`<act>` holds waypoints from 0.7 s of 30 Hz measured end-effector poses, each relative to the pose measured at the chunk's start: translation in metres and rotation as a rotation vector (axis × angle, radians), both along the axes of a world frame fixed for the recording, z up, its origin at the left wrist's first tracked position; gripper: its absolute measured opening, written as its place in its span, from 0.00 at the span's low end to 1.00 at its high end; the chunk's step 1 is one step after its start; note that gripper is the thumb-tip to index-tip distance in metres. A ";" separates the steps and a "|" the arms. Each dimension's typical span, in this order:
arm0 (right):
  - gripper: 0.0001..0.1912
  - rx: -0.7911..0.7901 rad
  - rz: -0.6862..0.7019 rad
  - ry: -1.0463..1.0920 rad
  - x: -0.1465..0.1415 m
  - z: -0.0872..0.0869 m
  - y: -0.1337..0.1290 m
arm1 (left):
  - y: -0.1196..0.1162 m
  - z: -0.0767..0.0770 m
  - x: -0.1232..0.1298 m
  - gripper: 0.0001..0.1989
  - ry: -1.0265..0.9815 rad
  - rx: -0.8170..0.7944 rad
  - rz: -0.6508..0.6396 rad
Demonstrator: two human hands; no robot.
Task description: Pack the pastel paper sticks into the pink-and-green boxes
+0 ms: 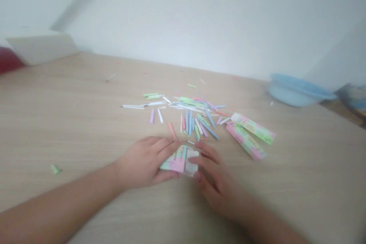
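Note:
My left hand [148,160] is closed around a small pastel pink-and-green cardboard box [180,158], holding it low over the table. A clear and white end piece [191,162] shows at the box's right side. My right hand [214,177], blurred, has its thumb and fingers around that end piece, gripping it lightly. Just beyond the hands lies a loose pile of pastel sticks [189,120] in blue, green, purple, white and red, resembling chalk or pen pieces. A red stick [172,131] rests close to my left fingertips.
Two similar pastel boxes [247,143] lie overlapped to the right of the pile. A light blue basin [299,89] stands at the back right. A small green piece [55,169] lies at left. A pale box-like object [42,47] stands back left, by the white wall [185,15].

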State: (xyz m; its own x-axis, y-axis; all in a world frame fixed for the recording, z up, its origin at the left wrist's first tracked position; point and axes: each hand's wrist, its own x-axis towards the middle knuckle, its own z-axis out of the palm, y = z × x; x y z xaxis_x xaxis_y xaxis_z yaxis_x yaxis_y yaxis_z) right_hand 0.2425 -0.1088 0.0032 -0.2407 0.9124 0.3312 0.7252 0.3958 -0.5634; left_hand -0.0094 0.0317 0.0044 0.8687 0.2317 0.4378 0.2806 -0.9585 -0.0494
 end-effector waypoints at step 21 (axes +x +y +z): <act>0.31 0.003 0.016 0.263 0.016 -0.019 0.001 | -0.003 0.011 -0.011 0.36 0.086 -0.057 0.128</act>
State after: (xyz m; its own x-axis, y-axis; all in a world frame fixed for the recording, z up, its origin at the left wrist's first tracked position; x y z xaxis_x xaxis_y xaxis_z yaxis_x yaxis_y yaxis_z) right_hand 0.2585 -0.1081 -0.0161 -0.1599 0.9081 0.3870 0.5474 0.4079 -0.7308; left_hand -0.0207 0.0284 0.0156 0.8642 0.3656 0.3457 0.3981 -0.9170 -0.0253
